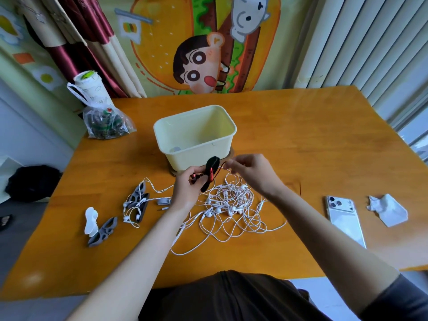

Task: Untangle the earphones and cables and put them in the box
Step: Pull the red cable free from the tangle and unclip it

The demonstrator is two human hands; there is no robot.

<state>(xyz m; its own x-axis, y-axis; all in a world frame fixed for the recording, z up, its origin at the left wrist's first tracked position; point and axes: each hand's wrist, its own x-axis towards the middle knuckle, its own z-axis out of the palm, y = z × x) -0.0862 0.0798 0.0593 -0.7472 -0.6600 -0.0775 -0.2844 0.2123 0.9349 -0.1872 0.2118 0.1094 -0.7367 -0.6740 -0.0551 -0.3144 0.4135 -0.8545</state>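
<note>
Left hand (185,189) is curled round a black winder (211,162) wound with red cable (211,176), whose end looks pinched by the right hand (250,172). White earphones (231,209) are heaped, tangled, between the box (196,133) and the tabletop's near edge.

Position: camera sat at head height, above the table's (289,140) near edge.
Facing: looked forward and down.
Range: close, wide-angle.
</note>
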